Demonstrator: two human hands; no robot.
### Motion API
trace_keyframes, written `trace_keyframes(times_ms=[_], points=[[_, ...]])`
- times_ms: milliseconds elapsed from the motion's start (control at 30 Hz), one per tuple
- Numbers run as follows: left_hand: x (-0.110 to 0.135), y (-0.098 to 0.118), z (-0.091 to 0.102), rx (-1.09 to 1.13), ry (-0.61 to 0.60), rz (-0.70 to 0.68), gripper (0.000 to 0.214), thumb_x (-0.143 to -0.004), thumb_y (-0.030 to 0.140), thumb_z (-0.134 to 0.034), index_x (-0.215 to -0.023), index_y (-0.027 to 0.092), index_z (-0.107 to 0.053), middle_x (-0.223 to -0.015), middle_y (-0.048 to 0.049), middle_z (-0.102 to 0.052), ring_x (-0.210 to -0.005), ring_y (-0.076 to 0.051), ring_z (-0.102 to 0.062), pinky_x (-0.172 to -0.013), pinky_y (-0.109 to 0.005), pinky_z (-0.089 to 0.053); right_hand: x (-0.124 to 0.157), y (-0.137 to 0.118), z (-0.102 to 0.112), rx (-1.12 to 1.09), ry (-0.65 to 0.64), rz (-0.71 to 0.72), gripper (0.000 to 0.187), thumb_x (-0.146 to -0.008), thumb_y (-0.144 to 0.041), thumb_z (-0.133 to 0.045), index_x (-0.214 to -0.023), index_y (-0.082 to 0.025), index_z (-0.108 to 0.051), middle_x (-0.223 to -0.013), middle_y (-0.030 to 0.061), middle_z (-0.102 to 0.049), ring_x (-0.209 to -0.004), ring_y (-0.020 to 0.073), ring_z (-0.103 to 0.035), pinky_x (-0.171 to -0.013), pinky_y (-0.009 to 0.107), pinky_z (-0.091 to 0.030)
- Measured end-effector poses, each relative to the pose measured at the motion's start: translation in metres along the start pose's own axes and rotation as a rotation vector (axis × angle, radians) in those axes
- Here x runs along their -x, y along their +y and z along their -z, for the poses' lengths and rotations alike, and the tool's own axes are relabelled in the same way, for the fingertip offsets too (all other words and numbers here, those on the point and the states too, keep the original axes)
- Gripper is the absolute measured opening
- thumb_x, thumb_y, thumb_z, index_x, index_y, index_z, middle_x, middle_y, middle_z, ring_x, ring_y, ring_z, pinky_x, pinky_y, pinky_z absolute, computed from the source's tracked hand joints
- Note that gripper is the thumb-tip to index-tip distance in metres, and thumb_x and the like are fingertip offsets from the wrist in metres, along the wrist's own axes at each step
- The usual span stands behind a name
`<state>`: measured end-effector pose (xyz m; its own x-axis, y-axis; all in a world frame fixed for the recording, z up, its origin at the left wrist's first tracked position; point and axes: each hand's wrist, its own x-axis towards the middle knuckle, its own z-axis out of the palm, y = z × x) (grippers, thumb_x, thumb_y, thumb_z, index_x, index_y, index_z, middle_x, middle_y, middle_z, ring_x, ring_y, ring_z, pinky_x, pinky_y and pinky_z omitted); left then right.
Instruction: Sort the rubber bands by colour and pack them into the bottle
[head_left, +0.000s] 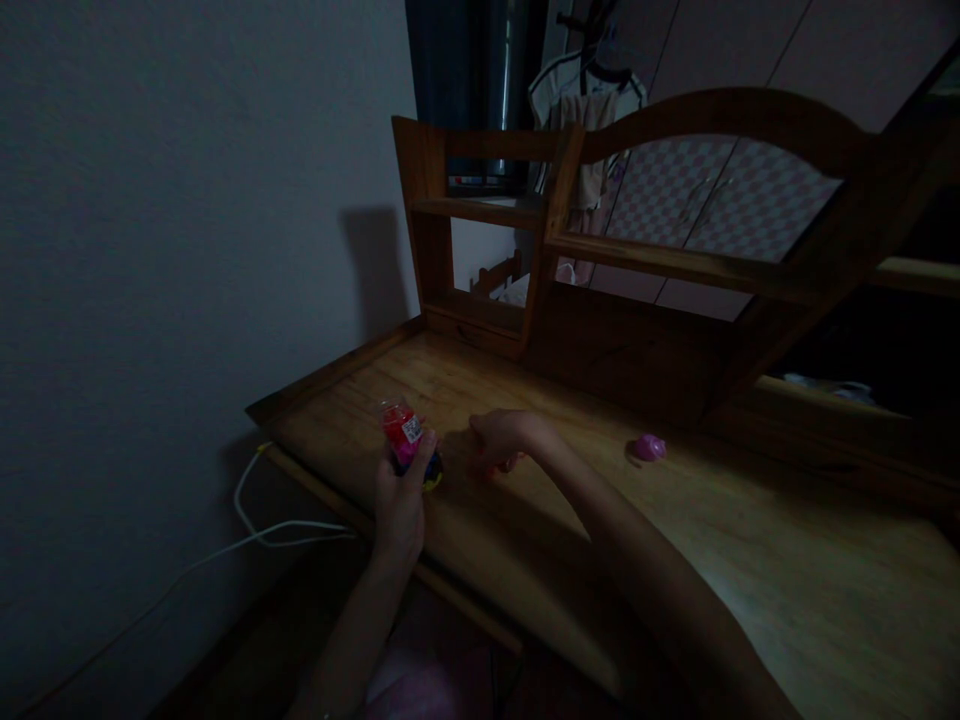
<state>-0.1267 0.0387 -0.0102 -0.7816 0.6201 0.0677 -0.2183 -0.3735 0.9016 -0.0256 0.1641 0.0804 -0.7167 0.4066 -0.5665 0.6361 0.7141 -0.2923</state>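
My left hand (400, 500) is wrapped round a small clear bottle (403, 432) filled with red and pink stuff, with a white label on its side, held near the front left part of the wooden desk (525, 540). My right hand (501, 440) hovers just to the right of the bottle, palm down, fingers curled together over something small and reddish that I cannot make out. A small pink object (649, 447) lies on the desk further right, apart from both hands.
The desk carries a wooden hutch (540, 240) with shelves and a mirror along its back. A grey wall is on the left, with a white cable (262, 525) hanging beside the desk's left edge. Clothes hang behind the hutch. The room is dim.
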Motion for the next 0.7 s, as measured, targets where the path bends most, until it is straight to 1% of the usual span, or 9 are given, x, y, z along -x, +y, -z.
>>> trace_keyframes(times_ms=[100, 200, 267, 433, 600, 700], points=[[0.0, 0.0, 0.0, -0.021, -0.006, 0.009, 0.044, -0.071, 0.037, -0.079, -0.109, 0.02, -0.066, -0.098, -0.0021, -0.068, -0.086, -0.014, -0.065, -0.081, -0.025, -0.047, -0.001, -0.016, -0.005, 0.059, 0.059, 0.03, 0.05, -0.068, -0.023, -0.074, -0.115, -0.011, -0.06, -0.09, 0.0096, -0.074, -0.069, 0.0189, -0.07, -0.053, 0.022, -0.048], [0.0, 0.001, -0.001, -0.016, -0.002, 0.021, 0.047, -0.069, 0.039, -0.079, -0.109, 0.02, -0.066, -0.097, -0.0019, -0.068, -0.084, -0.014, -0.065, -0.078, -0.025, -0.047, 0.0, -0.027, -0.007, 0.117, 0.14, 0.02, 0.049, -0.066, -0.016, -0.072, -0.113, -0.01, -0.062, -0.102, 0.0151, -0.072, -0.09, 0.0255, -0.069, -0.059, 0.024, -0.048], [0.001, 0.002, -0.002, -0.017, -0.003, 0.014, 0.048, -0.068, 0.04, -0.079, -0.109, 0.02, -0.066, -0.096, -0.0017, -0.068, -0.082, -0.014, -0.065, -0.077, -0.025, -0.048, -0.001, -0.03, -0.008, 0.138, 0.175, 0.01, 0.047, -0.064, -0.013, -0.072, -0.111, -0.01, -0.064, -0.108, 0.0166, -0.071, -0.097, 0.0275, -0.067, -0.063, 0.025, -0.048], [0.003, 0.003, -0.003, -0.04, -0.021, 0.0, 0.047, -0.069, 0.04, -0.079, -0.109, 0.019, -0.065, -0.095, -0.0026, -0.068, -0.081, -0.015, -0.065, -0.076, -0.024, -0.049, -0.01, -0.03, -0.013, 0.139, 0.23, -0.006, 0.036, -0.067, -0.016, -0.07, -0.103, -0.011, -0.069, -0.107, 0.0144, -0.071, -0.095, 0.0251, -0.068, -0.068, 0.024, -0.049], [0.002, 0.003, -0.001, -0.058, -0.048, -0.007, 0.049, -0.072, 0.039, -0.077, -0.114, 0.019, -0.064, -0.097, -0.0037, -0.067, -0.084, -0.016, -0.064, -0.077, -0.024, -0.049, -0.015, -0.028, -0.016, 0.111, 0.284, -0.04, 0.051, -0.062, -0.021, -0.077, -0.111, -0.01, -0.066, -0.114, 0.0164, -0.068, -0.1, 0.0269, -0.066, -0.073, 0.025, -0.051], [0.001, 0.001, 0.0, -0.146, -0.082, 0.012, 0.05, -0.07, 0.04, -0.078, -0.113, 0.018, -0.065, -0.095, -0.0039, -0.068, -0.084, -0.017, -0.065, -0.076, -0.025, -0.049, -0.016, -0.027, -0.015, 0.082, 0.281, -0.058, 0.048, -0.061, -0.021, -0.079, -0.107, -0.013, -0.069, -0.107, 0.0142, -0.071, -0.095, 0.0261, -0.068, -0.072, 0.025, -0.052]])
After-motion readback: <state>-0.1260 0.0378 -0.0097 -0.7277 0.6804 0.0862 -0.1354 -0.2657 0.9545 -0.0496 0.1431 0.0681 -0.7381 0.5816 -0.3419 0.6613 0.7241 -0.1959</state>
